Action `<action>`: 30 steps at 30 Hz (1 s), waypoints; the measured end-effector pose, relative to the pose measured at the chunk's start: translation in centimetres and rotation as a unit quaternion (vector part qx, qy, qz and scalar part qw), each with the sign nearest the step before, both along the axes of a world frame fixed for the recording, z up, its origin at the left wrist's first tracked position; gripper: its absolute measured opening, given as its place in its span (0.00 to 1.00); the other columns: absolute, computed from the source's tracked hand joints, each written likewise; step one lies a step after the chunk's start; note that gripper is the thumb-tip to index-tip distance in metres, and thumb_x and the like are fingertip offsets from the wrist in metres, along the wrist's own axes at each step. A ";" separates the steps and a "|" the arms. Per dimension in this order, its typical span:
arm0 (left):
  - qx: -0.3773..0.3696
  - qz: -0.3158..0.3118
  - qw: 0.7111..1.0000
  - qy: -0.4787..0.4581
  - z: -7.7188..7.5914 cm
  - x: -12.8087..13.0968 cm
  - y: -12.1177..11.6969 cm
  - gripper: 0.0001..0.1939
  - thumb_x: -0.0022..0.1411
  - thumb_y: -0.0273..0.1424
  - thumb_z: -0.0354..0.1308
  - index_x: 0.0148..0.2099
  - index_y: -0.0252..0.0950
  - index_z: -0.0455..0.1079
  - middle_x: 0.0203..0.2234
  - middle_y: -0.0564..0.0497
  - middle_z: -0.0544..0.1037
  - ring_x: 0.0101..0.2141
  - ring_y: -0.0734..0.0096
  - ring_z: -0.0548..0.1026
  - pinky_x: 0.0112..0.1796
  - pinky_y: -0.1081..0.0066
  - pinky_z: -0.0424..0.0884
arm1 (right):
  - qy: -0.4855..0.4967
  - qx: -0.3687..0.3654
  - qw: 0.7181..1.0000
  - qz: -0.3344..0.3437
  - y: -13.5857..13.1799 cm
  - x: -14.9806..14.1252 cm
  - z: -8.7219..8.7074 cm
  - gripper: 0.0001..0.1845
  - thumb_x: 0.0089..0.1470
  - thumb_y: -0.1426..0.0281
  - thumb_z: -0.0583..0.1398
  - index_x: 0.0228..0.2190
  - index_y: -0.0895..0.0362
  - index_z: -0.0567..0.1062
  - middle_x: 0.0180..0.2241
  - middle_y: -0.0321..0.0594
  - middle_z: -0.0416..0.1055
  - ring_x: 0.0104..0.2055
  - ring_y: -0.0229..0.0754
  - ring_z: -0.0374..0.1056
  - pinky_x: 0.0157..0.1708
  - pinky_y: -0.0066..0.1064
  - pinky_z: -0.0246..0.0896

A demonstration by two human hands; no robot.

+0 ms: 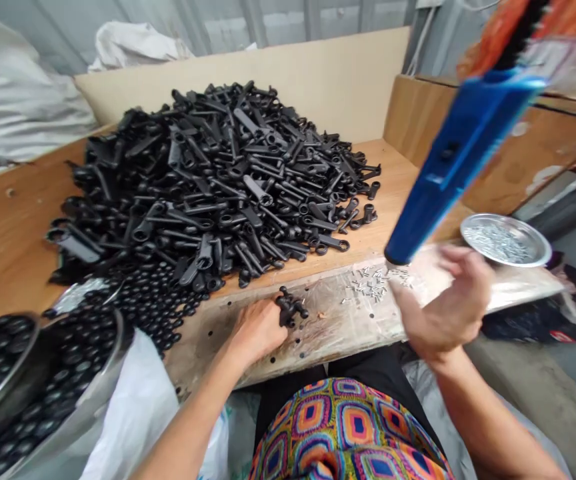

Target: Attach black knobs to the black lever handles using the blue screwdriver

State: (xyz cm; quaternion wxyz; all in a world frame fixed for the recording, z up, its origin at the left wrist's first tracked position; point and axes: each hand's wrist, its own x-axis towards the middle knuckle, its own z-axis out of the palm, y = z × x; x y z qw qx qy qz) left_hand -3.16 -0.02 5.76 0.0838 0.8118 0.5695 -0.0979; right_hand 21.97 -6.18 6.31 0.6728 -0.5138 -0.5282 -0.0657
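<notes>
Driver [451, 163] hung at two o'clock, partly hiding a box [513, 160], heap [218, 187] at ten, dish [543, 253] at three, left hand [261, 327] curled round parts [291, 309], right hand [445, 310] loosely open, seemingly empty.

Loose screws [372, 291] left of dish [539, 245]

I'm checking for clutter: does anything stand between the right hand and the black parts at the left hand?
Small metal pins lie scattered on the board between the right hand and the black parts at the left hand. The blue tool hangs with its tip near the right hand; exact depth is unclear.
</notes>
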 end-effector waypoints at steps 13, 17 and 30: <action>-0.122 0.068 0.964 -0.227 -0.3 -2.1 2.0 0.12 0.44 0.40 0.56 0.23 0.36 0.65 0.20 0.52 0.73 0.27 0.61 0.71 0.28 0.68 0.67 | 0.528 -0.410 0.466 0.580 0.2 -14.0 -5.4 0.26 0.19 0.74 0.66 0.28 0.60 0.66 0.25 0.37 0.66 0.27 0.40 0.66 0.16 0.31 0.66; -0.180 0.130 0.927 -0.301 -0.4 -3.1 1.7 0.16 0.40 0.42 0.61 0.26 0.35 0.68 0.20 0.52 0.74 0.27 0.61 0.72 0.28 0.68 0.69 | 0.507 -0.406 0.488 0.584 0.6 -14.8 -5.5 0.27 0.18 0.74 0.66 0.28 0.59 0.65 0.23 0.35 0.66 0.25 0.39 0.65 0.17 0.31 0.66; 0.219 0.214 0.865 -0.398 6.1 -6.4 -10.8 0.26 0.43 0.33 0.63 0.47 0.35 0.66 0.32 0.52 0.75 0.33 0.67 0.73 0.36 0.69 0.70 | 0.252 -0.363 0.533 0.722 -4.6 -17.4 1.2 0.39 0.38 0.81 0.57 0.53 0.50 0.56 0.47 0.38 0.62 0.44 0.39 0.61 0.37 0.28 0.60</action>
